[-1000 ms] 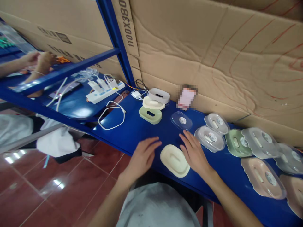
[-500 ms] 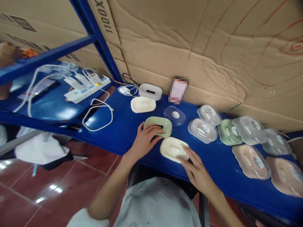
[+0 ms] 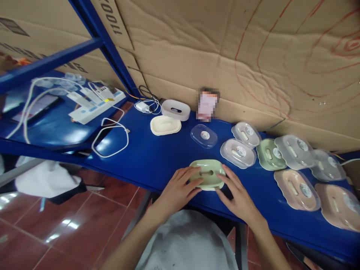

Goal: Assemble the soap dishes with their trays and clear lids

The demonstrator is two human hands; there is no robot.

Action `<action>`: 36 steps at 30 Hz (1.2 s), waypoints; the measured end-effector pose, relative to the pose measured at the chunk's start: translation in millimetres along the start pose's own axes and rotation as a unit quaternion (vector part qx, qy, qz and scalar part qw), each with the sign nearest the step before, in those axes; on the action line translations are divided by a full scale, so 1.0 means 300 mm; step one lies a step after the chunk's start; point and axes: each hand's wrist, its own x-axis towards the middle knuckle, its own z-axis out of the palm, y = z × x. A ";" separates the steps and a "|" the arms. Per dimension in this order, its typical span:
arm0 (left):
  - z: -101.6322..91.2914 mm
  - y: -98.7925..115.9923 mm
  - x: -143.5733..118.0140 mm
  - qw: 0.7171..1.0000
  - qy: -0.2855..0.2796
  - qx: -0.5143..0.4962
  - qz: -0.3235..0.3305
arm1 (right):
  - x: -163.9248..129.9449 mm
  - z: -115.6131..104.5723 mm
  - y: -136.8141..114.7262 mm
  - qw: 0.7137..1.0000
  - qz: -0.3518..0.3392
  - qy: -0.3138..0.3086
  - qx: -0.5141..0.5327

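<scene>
A green plastic soap dish (image 3: 212,179) with a slot in its floor sits near the front edge of the blue table. My left hand (image 3: 184,184) grips its left end, with fingertips over the rim. At the opposite end my right hand (image 3: 235,193) holds it between thumb and fingers. The cream oval piece seen earlier at this spot does not show now; the green dish covers that place. Beyond the dish lies a clear lid (image 3: 204,136) with a round sticker. A second cream piece (image 3: 165,125) rests farther back on the left, against a pale, slotted dish (image 3: 176,110).
Several lidded dishes, among them a white one (image 3: 238,153), a green one (image 3: 271,154) and a pink one (image 3: 296,189), stand on the right. A phone (image 3: 207,105) leans on the cardboard wall. To the left are a power strip (image 3: 97,107) and a looped white cable (image 3: 128,140).
The green dish has moved right and toward me, onto the place of the cream piece. My left hand came with it, and my right hand has shifted from the cream piece to the green dish.
</scene>
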 end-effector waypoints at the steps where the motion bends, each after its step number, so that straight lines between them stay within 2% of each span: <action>1: 0.002 -0.002 -0.009 1.000 -0.002 -0.003 0.007 | -0.010 0.000 0.002 1.000 -0.003 0.000 -0.005; 6: 0.023 0.006 -0.053 0.999 -0.018 -0.026 0.019 | -0.041 0.012 0.011 0.996 -0.041 0.007 -0.073; 9: 0.004 -0.009 -0.035 0.998 -0.022 -0.063 0.022 | -0.038 0.016 0.008 0.994 -0.047 0.008 -0.095; 11: -0.019 -0.045 0.022 0.997 -0.022 -0.073 0.031 | -0.033 0.016 0.002 0.994 -0.046 0.009 -0.099; 14: -0.032 -0.137 0.173 0.999 -0.027 -0.019 0.039 | -0.029 0.015 -0.006 0.994 -0.042 0.007 -0.105; 18: -0.002 -0.267 0.387 0.990 -0.112 0.082 0.019 | -0.037 0.017 -0.006 0.993 -0.041 0.019 -0.111; 20: 0.005 -0.305 0.444 0.986 -0.133 0.102 0.010 | -0.044 0.022 -0.003 0.993 -0.033 0.031 -0.112; 22: -0.003 -0.314 0.452 0.986 -0.129 0.110 0.005 | -0.049 0.029 0.002 0.993 -0.016 0.045 -0.111; 25: -0.026 -0.275 0.391 0.993 -0.087 0.084 0.003 | -0.054 0.041 0.008 0.993 0.011 0.064 -0.103; 29: -0.034 -0.155 0.257 1.000 -0.013 0.021 0.004 | -0.056 0.049 0.008 0.993 0.035 0.075 -0.088; 32: -0.029 -0.055 0.176 0.999 -0.028 0.021 0.015 | -0.048 0.043 -0.004 0.993 0.019 0.087 -0.073; 36: -0.031 0.030 0.096 0.997 -0.067 0.038 0.030 | -0.027 0.028 -0.022 0.997 -0.019 0.052 -0.046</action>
